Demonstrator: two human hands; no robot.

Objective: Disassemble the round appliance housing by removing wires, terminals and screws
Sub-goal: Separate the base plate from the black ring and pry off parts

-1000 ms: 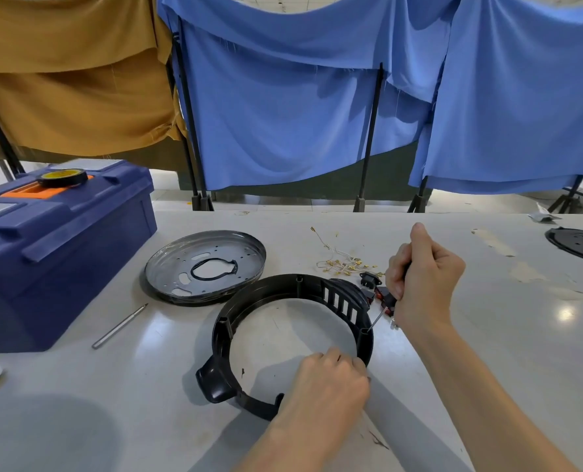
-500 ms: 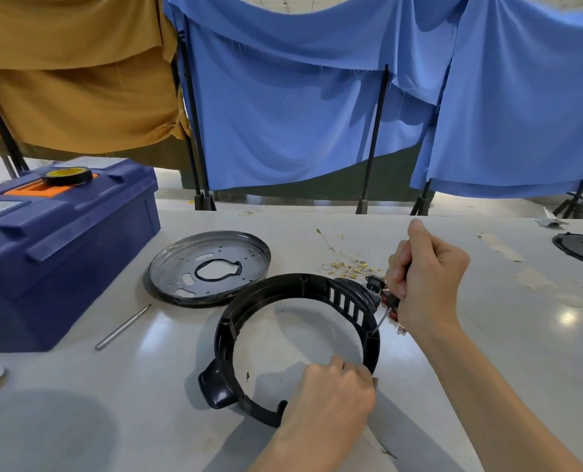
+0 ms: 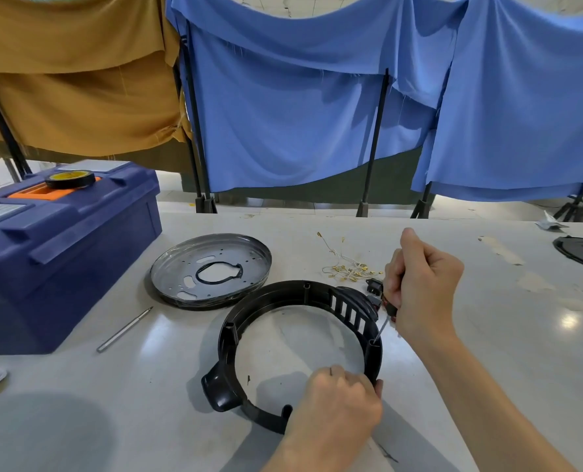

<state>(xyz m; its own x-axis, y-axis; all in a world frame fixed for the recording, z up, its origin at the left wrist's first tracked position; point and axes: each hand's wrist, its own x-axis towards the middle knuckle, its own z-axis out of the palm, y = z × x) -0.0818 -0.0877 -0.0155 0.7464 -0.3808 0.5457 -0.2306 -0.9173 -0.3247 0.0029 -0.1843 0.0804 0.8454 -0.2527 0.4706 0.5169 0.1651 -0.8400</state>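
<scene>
Blue cloth [image 3: 317,107] and tan cloth [image 3: 72,80] are hanging on black stands behind the pale tabletop [image 3: 487,335], filling the background. A dark blue toolbox [image 3: 62,260] is sitting at the left edge of the tabletop, carrying a roll of black tape [image 3: 70,179] on its orange lid inset.

The black ring housing [image 3: 300,349], the task's piece, is lying flat on the tabletop in front of the person, with its slotted section at the far right and a rounded lug sticking out at the near left. Just beyond it, nearly touching its far rim, a round metal plate [image 3: 211,270] is lying with a black gasket loop in its middle.

The left hand [image 3: 338,400] is curling shut over the near right rim of the housing, gripping it. The right hand [image 3: 419,291] is closing in a fist around a screwdriver [image 3: 383,323], whose thin shaft is angling down into a screw post on the housing's right rim.

A thin metal rod [image 3: 125,329] is lying between the toolbox and the housing. A tangle of white wires with gold terminals [image 3: 348,267] is lying just beyond the right hand.
</scene>
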